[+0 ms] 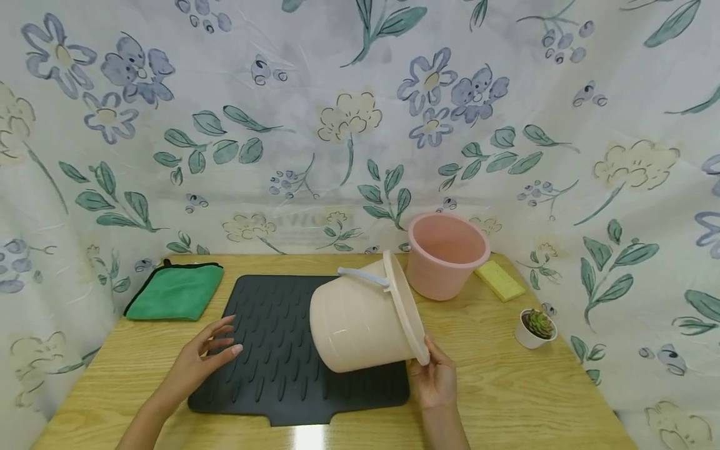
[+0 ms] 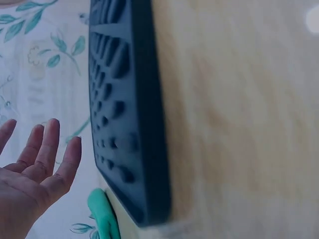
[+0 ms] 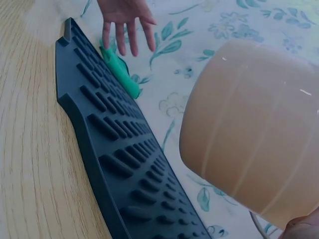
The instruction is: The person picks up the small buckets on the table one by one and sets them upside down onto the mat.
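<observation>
A cream bucket [image 1: 360, 319] is tipped on its side above the dark ribbed drying mat [image 1: 270, 375], its mouth facing right. My right hand [image 1: 435, 375] grips the bucket's rim at its lower right. The grey-blue handle [image 1: 362, 277] lies along the bucket's upper side. Over the mat's left edge, my left hand [image 1: 205, 356] is held with fingers spread and nothing in it. In the right wrist view, the bucket [image 3: 254, 129] hangs above the mat [image 3: 129, 149], and the left hand [image 3: 127, 22] shows beyond the mat.
A pink bucket [image 1: 435, 281] stands upright at the back right, beside a yellow sponge [image 1: 500, 280]. Nearer on the right is a small potted succulent [image 1: 531, 334]. A folded green cloth [image 1: 174, 292] lies back left on the wooden table [image 1: 506, 400]. A floral curtain [image 1: 315, 125] hangs behind.
</observation>
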Tool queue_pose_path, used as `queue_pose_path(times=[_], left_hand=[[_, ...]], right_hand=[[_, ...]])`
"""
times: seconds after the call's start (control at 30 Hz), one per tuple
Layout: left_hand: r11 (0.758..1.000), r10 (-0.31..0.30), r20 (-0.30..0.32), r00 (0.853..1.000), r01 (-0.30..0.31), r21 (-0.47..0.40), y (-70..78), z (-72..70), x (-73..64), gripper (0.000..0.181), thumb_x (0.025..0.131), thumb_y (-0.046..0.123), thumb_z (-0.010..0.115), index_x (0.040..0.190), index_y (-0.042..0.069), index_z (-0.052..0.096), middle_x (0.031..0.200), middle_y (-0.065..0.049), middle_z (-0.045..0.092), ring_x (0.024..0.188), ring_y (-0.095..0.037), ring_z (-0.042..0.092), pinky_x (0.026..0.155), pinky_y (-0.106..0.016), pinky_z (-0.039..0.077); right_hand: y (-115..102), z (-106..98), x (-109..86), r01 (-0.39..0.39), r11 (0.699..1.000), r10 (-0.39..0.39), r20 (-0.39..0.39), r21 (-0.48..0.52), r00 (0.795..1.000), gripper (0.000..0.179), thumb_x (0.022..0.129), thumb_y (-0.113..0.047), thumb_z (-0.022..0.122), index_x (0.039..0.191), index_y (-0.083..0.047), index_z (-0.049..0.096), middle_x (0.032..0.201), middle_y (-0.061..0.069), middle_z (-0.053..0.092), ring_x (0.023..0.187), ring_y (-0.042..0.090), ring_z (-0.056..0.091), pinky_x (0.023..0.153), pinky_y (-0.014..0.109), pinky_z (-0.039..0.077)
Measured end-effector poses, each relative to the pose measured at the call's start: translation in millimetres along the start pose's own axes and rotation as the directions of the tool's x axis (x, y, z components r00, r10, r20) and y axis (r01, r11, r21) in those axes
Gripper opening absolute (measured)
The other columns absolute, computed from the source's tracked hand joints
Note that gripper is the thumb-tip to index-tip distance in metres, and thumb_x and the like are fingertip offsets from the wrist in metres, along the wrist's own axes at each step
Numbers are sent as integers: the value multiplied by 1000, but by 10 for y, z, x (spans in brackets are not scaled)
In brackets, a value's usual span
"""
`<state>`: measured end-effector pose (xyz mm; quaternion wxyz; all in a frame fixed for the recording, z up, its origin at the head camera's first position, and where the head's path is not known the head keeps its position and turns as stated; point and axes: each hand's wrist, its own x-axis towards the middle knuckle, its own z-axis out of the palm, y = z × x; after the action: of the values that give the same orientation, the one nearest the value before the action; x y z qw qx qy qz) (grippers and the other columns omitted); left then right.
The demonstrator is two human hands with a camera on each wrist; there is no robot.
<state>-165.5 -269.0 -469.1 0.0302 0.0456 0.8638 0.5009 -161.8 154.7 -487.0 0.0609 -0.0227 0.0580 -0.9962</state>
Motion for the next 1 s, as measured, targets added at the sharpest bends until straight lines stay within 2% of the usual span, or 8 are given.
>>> queue_pose_path(times=[0.1,0.27,0.33,0.43,0.63,0.83,1.0], left_hand=[[1000,25,-16,1000,-26,-18,67,52,69,65,101,30,59,157,16,29,149,-21,41,127,-38,51,92,-47,53],[995,65,-40,997,-68,-72,176,138,148,61,102,25,57,156,16,31,148,-16,42,116,1,54,93,-42,52],[991,82,-41,996,-86,-100,217,177,167,60,102,24,57,156,15,31,148,-17,42,113,9,51,94,-44,51],[985,109,-48,993,-114,-126,258,235,189,58,102,21,56,155,12,33,146,-18,42,112,10,51,93,-41,51],[975,127,-52,991,-134,-175,269,305,201,55,103,18,55,154,12,34,145,-18,42,113,7,51,89,-23,50],[949,146,-47,988,-153,-275,262,358,211,54,104,15,52,154,11,33,140,-6,44,114,2,54,90,-26,53],[931,154,-57,986,-164,-326,259,400,240,54,104,14,50,154,8,32,138,3,45,115,4,55,91,-24,53]], right_hand=[[25,7,0,-18,1000,18,12,25,1000,40,108,-5,24,118,10,60,101,17,68,88,24,73,69,23,58],[62,20,-8,-28,999,28,-1,20,1000,40,108,-6,25,116,7,62,96,16,70,84,21,73,61,20,57],[73,23,-7,-27,999,27,-21,17,999,38,108,-5,27,113,6,64,95,15,70,83,20,74,60,20,56],[85,30,-1,-23,999,25,-47,27,999,37,107,-5,30,110,5,65,93,15,71,82,20,74,60,20,56],[110,26,6,-11,999,13,-47,53,999,37,107,-4,30,108,7,66,92,16,72,82,20,74,59,19,56],[138,20,1,-19,997,20,-6,73,1000,41,108,-6,27,113,7,65,95,17,72,83,21,74,59,20,56],[159,30,0,-22,997,24,-20,69,1000,41,108,-6,26,111,6,66,94,16,71,80,19,74,57,19,55]])
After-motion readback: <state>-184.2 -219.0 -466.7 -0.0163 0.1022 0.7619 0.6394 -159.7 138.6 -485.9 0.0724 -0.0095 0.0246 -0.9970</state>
